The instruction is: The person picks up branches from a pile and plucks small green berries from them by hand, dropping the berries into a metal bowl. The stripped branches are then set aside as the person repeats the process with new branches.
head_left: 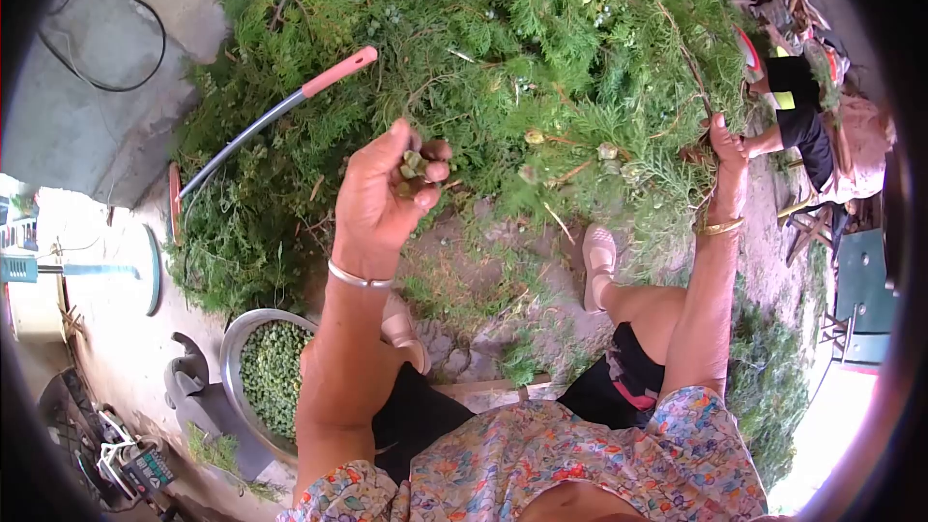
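Note:
My left hand is raised in the middle, its fingers curled round a few small green cones. A silver bangle sits on that wrist. To the right, my right hand grips the stem of a leafy evergreen branch, which spreads to the left from it with a few pale cones among its leaves. A large heap of cut evergreen branches lies in front of both hands. By my left forearm stands a round metal basin with many small green cones in it.
A tool with a pink handle and a curved grey shaft lies on the heap. A standing fan is at the left, near a grey object beside the basin. Another person sits at the far right near a green box.

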Motion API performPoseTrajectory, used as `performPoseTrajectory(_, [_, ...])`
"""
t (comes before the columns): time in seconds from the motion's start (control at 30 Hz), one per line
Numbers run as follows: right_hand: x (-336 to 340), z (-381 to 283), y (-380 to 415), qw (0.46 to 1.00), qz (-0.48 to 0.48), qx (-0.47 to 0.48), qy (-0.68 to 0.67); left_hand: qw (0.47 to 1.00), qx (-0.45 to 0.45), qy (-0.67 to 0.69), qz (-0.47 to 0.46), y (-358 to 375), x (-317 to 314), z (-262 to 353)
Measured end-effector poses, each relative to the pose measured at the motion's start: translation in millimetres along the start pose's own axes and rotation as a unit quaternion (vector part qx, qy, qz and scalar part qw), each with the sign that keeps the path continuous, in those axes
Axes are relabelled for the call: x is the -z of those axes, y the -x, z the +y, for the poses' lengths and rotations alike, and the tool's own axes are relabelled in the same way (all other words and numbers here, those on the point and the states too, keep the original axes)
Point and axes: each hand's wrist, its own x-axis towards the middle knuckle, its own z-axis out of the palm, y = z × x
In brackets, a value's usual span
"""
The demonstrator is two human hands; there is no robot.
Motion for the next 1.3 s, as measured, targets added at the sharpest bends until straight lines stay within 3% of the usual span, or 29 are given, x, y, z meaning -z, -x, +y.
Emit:
performPoseTrajectory(0.07, [-0.4, -4.3, -2.0, 0.998, -0.025, -0.004, 0.060, 0.996, -0.019, -0.043, -0.077, -2.8, 0.2, -6.8])
performPoseTrajectory(0.2, [7.1, 13.3, -8.9, 0.996, -0.053, 0.014, 0.074, 0.984, -0.002, -0.166, -0.057, 6.5, -21.0, -27.6])
performPoseTrajectory(0.37, [-18.2, 4.4, 15.3, 0.998, -0.049, -0.016, 0.033, 0.990, 0.027, -0.099, -0.097, 6.4, -21.2, -44.1])
performPoseTrajectory(0.47, [-15.2, 8.0, 12.0, 0.993, -0.103, -0.023, 0.052, 0.984, -0.011, -0.171, -0.054, 4.8, -21.4, -45.8])
performPoseTrajectory(0.57, [-18.1, 9.3, 11.9, 0.993, -0.088, 0.005, 0.073, 0.969, 0.000, -0.245, -0.034, 12.7, -26.5, -33.0])
performPoseTrajectory(0.8, [-24.3, 9.7, 16.0, 0.998, -0.060, -0.019, 0.028, 0.966, 0.028, -0.255, -0.036, 15.4, -36.6, -32.3])
performPoseTrajectory(1.0, [-12.8, 24.8, 2.4, 0.987, -0.056, 0.089, 0.123, 0.968, 0.048, -0.219, -0.113, 9.3, -21.6, -47.1])
performPoseTrajectory(1.1, [-17.0, 17.2, 11.2, 0.986, -0.087, 0.089, 0.106, 0.962, 0.012, -0.260, -0.079, 19.6, -36.6, -46.0])
performPoseTrajectory(1.2, [-20.4, 10.9, 16.4, 0.987, -0.092, 0.052, 0.121, 0.949, 0.043, -0.291, -0.110, 20.2, -38.1, -42.7])
performPoseTrajectory(1.27, [-20.4, 14.6, 16.8, 0.990, -0.081, 0.034, 0.111, 0.867, 0.026, -0.470, -0.162, 17.2, -27.2, -27.0])
performPoseTrajectory(1.3, [-22.2, 14.8, 15.7, 0.993, -0.057, 0.028, 0.097, 0.900, 0.016, -0.423, -0.099, 21.7, -28.5, -25.1])
